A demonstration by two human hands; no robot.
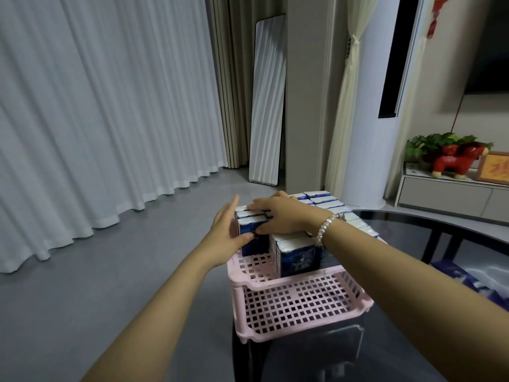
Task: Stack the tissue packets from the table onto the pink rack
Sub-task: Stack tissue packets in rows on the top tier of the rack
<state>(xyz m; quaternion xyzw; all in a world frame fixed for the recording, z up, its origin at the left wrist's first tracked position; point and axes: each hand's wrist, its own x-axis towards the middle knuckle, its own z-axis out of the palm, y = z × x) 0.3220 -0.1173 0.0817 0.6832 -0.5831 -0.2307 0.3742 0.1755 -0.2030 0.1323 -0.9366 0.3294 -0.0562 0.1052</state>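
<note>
Fingers of the left hand [224, 230] lie straight against the left side of the stacked tissue packets [254, 238], likely squaring that row. Over the same packets, the right hand [281, 213] lies flat, fingers spread, pressing their tops down. Blue and white, they stand on the upper tier of the pink rack [297, 299], which sits at the near left of a dark glass table [429, 230]. A further blue pack [468, 277] lies at the right. No writing is readable.

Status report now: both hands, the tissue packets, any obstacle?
Left hand flat against packets' side. Right hand pressing on tissue packets in pink rack. No obstacle seen.
</note>
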